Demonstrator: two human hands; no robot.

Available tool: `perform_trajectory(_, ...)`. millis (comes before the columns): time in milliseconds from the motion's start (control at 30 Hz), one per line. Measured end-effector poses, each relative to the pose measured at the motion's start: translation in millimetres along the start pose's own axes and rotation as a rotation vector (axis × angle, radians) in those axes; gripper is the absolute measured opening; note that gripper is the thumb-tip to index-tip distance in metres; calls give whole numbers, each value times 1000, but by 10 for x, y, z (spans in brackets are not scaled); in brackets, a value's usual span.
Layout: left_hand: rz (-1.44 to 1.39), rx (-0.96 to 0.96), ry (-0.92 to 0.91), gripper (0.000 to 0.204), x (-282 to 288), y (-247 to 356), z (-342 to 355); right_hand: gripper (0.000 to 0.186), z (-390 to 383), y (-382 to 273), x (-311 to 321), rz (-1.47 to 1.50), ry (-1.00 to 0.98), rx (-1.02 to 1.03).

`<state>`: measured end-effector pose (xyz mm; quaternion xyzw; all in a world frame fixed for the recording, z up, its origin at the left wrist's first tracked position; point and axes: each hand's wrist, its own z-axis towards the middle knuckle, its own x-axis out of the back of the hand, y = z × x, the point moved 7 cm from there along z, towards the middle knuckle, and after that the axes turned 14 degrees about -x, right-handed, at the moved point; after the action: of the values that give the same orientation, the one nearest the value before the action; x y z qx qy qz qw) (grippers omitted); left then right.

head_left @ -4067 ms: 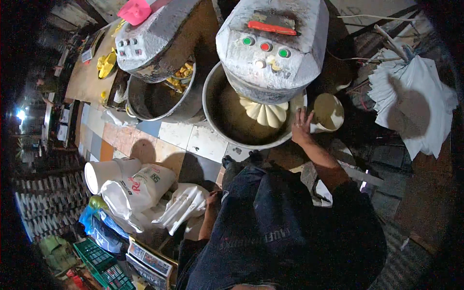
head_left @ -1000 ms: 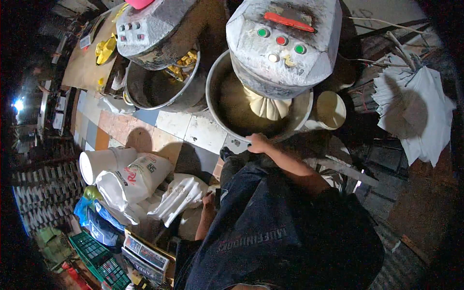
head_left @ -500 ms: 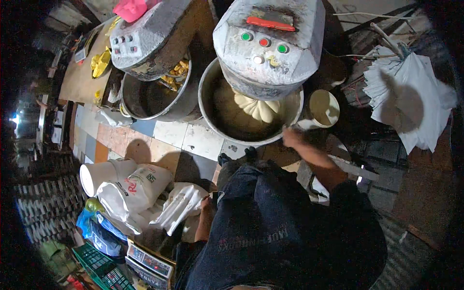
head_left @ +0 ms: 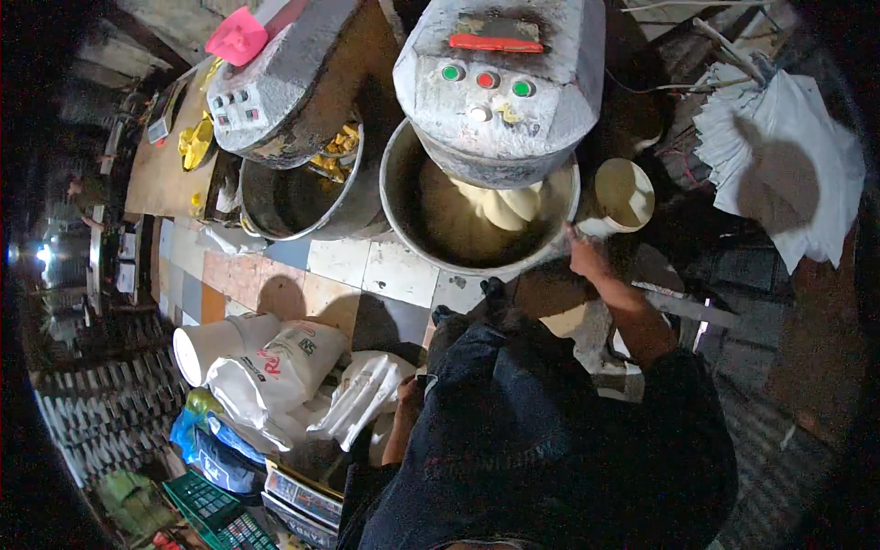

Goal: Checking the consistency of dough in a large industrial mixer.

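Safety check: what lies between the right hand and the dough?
In the head view, part of the bowl, rim included, lies between the right hand and the dough.

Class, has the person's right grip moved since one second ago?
Yes: the right grip has moved rightward, from the near rim of the mixing bowl toward the pale bucket.

A head-worn fisheye looks steeply down over the torso (head_left: 550, 431) and hands (head_left: 589, 258)

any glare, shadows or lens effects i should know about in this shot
Head view: a bright light glares at far left; head view: dark shadows fall on the tiled floor and the white sheets; head view: corners fade to black.
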<state>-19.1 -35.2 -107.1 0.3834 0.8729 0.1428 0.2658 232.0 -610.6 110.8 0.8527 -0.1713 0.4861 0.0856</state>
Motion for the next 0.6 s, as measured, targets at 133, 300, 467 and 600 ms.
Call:
perform_trajectory(133,195,-55,-123,26,-271,248,211,83,0,455,-389,56,243,-120)
perform_trajectory(300,115,-176,-316,26,-615,693,157,66,-654,-950,-659,307,27,38)
perform_trajectory(467,817,-282,6,33,-430,1223,-166,67,-1079,-1771,-313,347,-221,159)
perform_trajectory(600,642,-431,-89,37,3,1318,-253,78,-512,-1361,-749,618,-47,153)
